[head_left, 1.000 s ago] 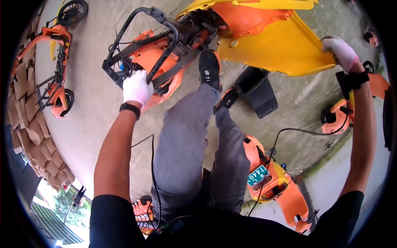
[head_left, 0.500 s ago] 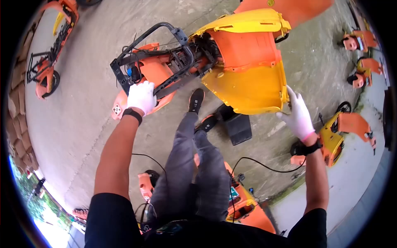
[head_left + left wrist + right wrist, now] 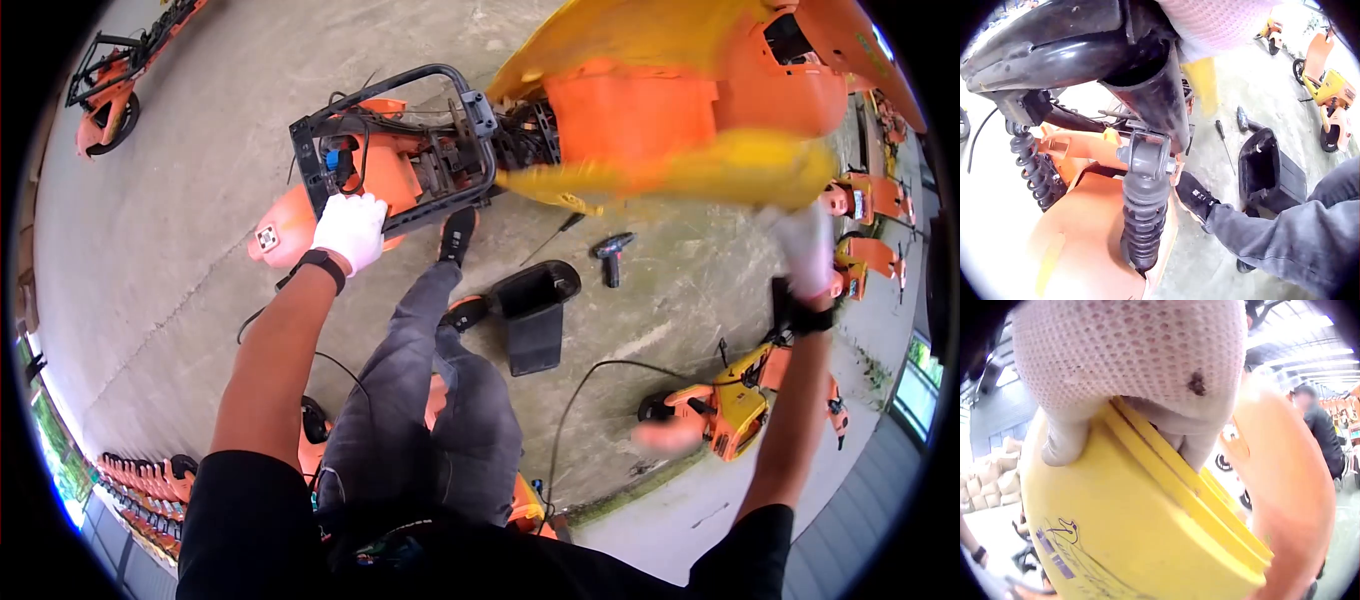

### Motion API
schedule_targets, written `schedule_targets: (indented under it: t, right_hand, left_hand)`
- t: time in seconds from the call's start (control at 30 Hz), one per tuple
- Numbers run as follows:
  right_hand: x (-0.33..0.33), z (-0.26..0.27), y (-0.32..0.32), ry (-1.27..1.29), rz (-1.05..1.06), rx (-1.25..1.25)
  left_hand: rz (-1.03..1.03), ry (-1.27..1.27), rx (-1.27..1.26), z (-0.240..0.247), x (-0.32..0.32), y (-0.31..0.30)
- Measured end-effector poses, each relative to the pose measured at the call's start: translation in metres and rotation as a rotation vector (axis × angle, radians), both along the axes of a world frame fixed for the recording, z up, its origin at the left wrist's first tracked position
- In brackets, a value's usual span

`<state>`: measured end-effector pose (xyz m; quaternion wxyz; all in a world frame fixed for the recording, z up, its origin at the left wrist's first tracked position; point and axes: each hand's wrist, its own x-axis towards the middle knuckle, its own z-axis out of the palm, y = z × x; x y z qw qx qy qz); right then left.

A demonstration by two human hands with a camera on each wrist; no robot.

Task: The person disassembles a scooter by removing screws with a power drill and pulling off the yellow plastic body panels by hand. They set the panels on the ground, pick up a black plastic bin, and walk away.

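A partly stripped orange scooter lies across the floor, its black tube frame (image 3: 470, 170) bare at the rear. My gloved left hand (image 3: 350, 232) grips the lower frame rail, above the orange rear fender (image 3: 1097, 231) and a black coil shock absorber (image 3: 1146, 212). At the front, my gloved right hand (image 3: 803, 245) is blurred beside the yellow body panel (image 3: 700, 170). In the right wrist view its thumb lies on the outer face of that panel, with the fingers curled behind the ridged edge. Handwriting marks the yellow face. Orange bodywork (image 3: 1285, 487) stands just beyond.
A black bin-like box (image 3: 535, 335) sits near my shoes, with a cordless drill (image 3: 612, 258) and a screwdriver (image 3: 553, 238) on the concrete. A black cable (image 3: 570, 410) hangs across my right side. Another yellow-orange scooter (image 3: 735, 400) stands at right. A person (image 3: 1322, 428) is behind.
My right hand, straight-fingered by the panel's corner half a second ago, now pinches its edge. The yellow panel has swung and is blurred. My left hand keeps its grip; the view has shifted.
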<state>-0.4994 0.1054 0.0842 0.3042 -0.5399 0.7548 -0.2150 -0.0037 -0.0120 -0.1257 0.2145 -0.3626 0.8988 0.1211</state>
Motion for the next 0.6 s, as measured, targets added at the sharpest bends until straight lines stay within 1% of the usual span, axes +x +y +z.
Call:
schedule_targets:
  t: [0.07, 0.13, 0.17, 0.2, 0.23, 0.27, 0.3, 0.33, 0.4, 0.43, 0.47, 0.53, 0.6]
  right_hand:
    - [0.000, 0.046, -0.049, 0.092, -0.091, -0.003]
    - [-0.011, 0.022, -0.055, 0.036, 0.123, -0.040]
    - [-0.021, 0.017, -0.060, 0.061, 0.080, 0.012]
    - [-0.037, 0.009, -0.070, 0.033, 0.052, -0.024]
    - [-0.049, 0.008, -0.079, 0.039, 0.035, -0.032]
    - [-0.059, 0.009, -0.092, 0.052, 0.024, -0.047]
    - [-0.066, 0.009, -0.104, -0.019, 0.053, -0.053]
    - [-0.065, 0.012, -0.121, 0.024, 0.056, -0.080]
    - [-0.088, 0.016, -0.148, 0.037, 0.030, -0.054]
    - [-0.081, 0.008, -0.154, 0.038, 0.015, -0.077]
    - [-0.065, -0.003, -0.168, 0.010, 0.033, -0.181]
    - [-0.018, -0.005, -0.200, 0.124, 0.008, -0.155]
    - [-0.009, -0.030, -0.240, -0.009, -0.011, -0.227]
  left_hand:
    - [0.010, -0.046, 0.013, 0.001, -0.001, 0.000]
    - [0.028, -0.020, 0.022, -0.006, -0.002, 0.004]
    - [0.016, -0.008, 0.019, -0.011, 0.000, 0.004]
    - [0.000, -0.012, 0.022, -0.014, 0.007, 0.002]
    - [0.028, 0.014, 0.042, -0.014, 0.007, 0.004]
    - [0.051, -0.010, 0.078, -0.009, 0.004, 0.003]
    - [0.042, -0.006, 0.074, -0.009, 0.005, 0.002]
    - [0.027, -0.002, 0.071, -0.009, 0.005, 0.001]
    - [0.034, 0.005, 0.078, -0.010, 0.004, 0.009]
    - [0.025, -0.018, 0.102, -0.009, 0.004, 0.007]
    - [0.025, -0.043, 0.114, -0.009, 0.003, -0.001]
    - [0.033, -0.041, 0.148, 0.001, 0.001, 0.003]
    - [0.045, -0.068, 0.189, 0.002, -0.001, -0.005]
